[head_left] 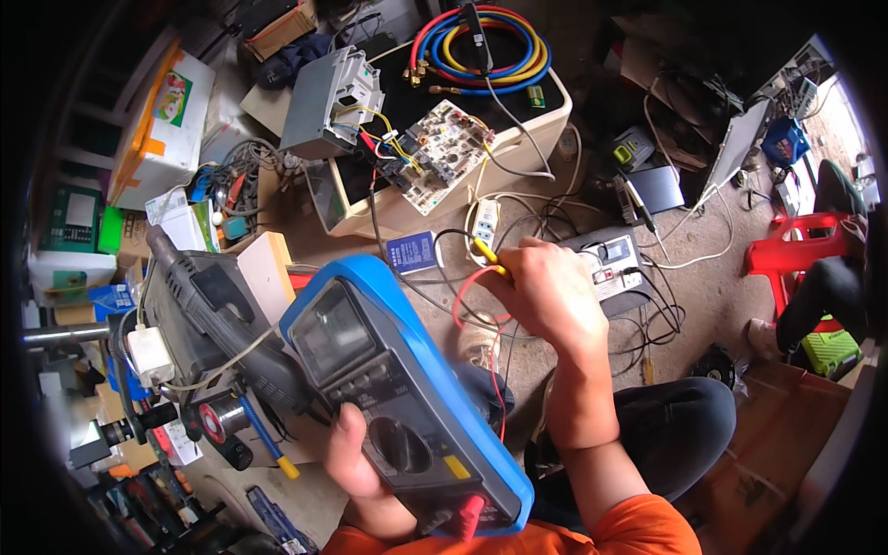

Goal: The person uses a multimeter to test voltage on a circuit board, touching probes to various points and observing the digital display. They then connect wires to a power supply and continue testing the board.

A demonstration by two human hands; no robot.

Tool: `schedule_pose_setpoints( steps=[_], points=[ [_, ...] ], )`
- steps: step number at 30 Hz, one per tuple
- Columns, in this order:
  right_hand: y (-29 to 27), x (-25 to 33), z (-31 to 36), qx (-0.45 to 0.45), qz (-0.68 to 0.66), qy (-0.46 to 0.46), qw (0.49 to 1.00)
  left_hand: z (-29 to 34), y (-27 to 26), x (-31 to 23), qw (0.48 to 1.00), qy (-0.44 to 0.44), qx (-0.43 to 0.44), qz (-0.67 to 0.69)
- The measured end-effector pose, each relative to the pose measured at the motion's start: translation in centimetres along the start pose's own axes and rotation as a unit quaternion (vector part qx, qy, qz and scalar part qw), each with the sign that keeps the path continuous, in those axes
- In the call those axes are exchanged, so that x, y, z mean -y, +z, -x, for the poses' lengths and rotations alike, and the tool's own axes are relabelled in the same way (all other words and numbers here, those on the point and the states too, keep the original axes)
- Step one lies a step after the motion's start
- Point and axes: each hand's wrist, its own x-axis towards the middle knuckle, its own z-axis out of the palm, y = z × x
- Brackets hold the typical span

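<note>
A large blue-and-black digital multimeter lies tilted in my left hand, whose thumb rests on its front beside the rotary dial. Its screen shows no reading I can make out. A red plug sits at its lower end. Pinched in my right hand is a yellow-and-black test probe; whether a second one is in the grip is hidden. Red and black leads loop below these fingers. Beyond them, a circuit board with yellow and blue wires leans beside a grey metal housing.
Coiled red, yellow and blue hoses lie atop a cream-coloured case. A power strip, a blue booklet and tangled cables cover the floor. Another person sits at right near a red stool. Solder spool stands left.
</note>
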Motion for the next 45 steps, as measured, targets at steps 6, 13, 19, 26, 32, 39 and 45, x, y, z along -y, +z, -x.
schedule_pose_setpoints(
  steps=[6, 13, 19, 26, 32, 39, 45],
  points=[
    [2.6, -5.3, 0.6, 0.132, -0.037, 0.142, 0.98, -0.5, -0.7, -0.7, 0.997, -0.017, 0.069, -0.022],
    [7.3, -9.6, 0.8, 0.069, -0.709, 0.195, 0.674, -0.6, -0.5, 0.0, 0.993, 0.065, 0.004, -0.101],
    [11.2, -7.4, -0.7, 0.043, -0.941, 0.149, 0.3, -0.5, 1.3, 0.2, 0.998, 0.032, 0.016, -0.048],
    [9.4, -5.7, -0.2, 0.005, -0.925, 0.055, 0.377, -0.4, 2.3, -0.1, 0.997, 0.007, 0.08, -0.002],
    [6.0, -4.0, 0.4, -0.073, -0.865, -0.018, 0.496, -0.2, 3.3, -0.2, 0.99, -0.046, 0.118, 0.062],
    [5.8, -2.6, 1.1, -0.081, -0.795, -0.074, 0.596, -0.1, 3.8, 0.1, 0.996, -0.008, 0.073, 0.04],
    [5.9, -2.3, 1.1, -0.1, -0.788, 0.064, 0.604, -0.3, 4.3, 0.3, 0.996, -0.008, 0.086, 0.039]
  ],
)
